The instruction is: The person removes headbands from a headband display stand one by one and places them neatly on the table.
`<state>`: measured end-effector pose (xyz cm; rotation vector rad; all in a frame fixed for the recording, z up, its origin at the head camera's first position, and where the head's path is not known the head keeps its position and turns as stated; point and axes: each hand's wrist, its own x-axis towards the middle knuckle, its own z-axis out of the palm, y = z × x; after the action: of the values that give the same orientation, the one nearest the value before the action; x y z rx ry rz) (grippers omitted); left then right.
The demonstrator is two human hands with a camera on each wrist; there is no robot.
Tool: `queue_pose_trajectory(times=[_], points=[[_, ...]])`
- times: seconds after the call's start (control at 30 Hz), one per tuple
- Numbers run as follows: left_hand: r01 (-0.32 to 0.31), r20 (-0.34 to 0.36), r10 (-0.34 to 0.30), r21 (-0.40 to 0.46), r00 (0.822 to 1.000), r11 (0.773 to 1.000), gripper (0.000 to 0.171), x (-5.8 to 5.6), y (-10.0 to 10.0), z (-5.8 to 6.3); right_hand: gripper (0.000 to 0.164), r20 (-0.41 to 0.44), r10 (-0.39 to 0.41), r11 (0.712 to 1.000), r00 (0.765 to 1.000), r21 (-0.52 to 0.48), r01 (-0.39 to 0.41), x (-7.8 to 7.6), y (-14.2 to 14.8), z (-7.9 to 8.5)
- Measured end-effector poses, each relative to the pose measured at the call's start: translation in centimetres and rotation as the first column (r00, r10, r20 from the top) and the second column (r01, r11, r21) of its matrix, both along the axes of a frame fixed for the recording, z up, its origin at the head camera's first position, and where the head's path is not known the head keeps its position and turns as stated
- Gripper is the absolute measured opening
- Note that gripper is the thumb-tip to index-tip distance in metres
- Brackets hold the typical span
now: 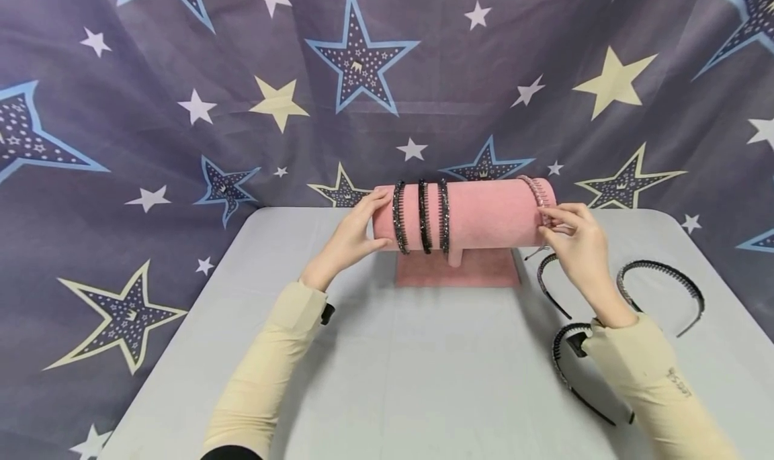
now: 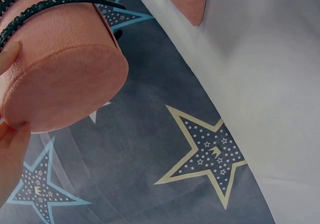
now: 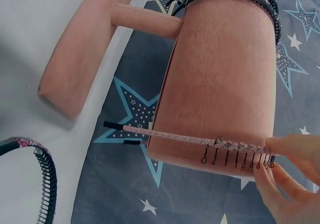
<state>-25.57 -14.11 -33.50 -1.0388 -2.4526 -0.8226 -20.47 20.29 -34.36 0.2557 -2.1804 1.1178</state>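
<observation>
A pink padded roll display stand (image 1: 492,213) stands on the table, its roll lying sideways. My left hand (image 1: 346,244) grips the roll's left end, thumb low and fingers on top. Three dark beaded headbands (image 1: 400,218) go over the left half of the roll. Near the right end, a pink sparkly headband (image 3: 190,137) with small comb teeth sits across the roll. My right hand (image 1: 576,242) pinches this headband at its beaded part, thumb on one side and fingers at the teeth. Its black-tipped ends stick out past the roll in the right wrist view.
Loose headbands lie on the white table (image 1: 387,366) at the right: a toothed one (image 1: 666,268) at far right, another (image 1: 543,287) beside the stand's base (image 1: 423,272), and a third (image 1: 562,373) partly under my right forearm. A star-patterned cloth (image 1: 447,77) hangs behind.
</observation>
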Motion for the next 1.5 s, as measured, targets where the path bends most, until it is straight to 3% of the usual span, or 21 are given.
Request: queue_pose_trajectory(times=[0.5, 0.73, 1.5], points=[[-0.004, 0.009, 0.004, -0.007, 1.0, 1.0, 0.07, -0.1, 0.1, 0.0, 0.03, 0.056, -0.003, 0.999, 0.998, -0.038, 0.005, -0.2, 1.2, 0.3], [-0.009, 0.014, 0.009, -0.003, 1.0, 1.0, 0.069, 0.0, 0.0, 0.1, 0.028, 0.037, -0.008, 0.999, 0.999, -0.037, 0.01, -0.2, 1.6, 0.3], [-0.003, 0.008, 0.003, -0.004, 1.0, 1.0, 0.07, -0.1, 0.0, 0.0, 0.03, 0.135, -0.125, 0.99, 0.983, -0.044, 0.132, 0.2, 4.9, 0.3]])
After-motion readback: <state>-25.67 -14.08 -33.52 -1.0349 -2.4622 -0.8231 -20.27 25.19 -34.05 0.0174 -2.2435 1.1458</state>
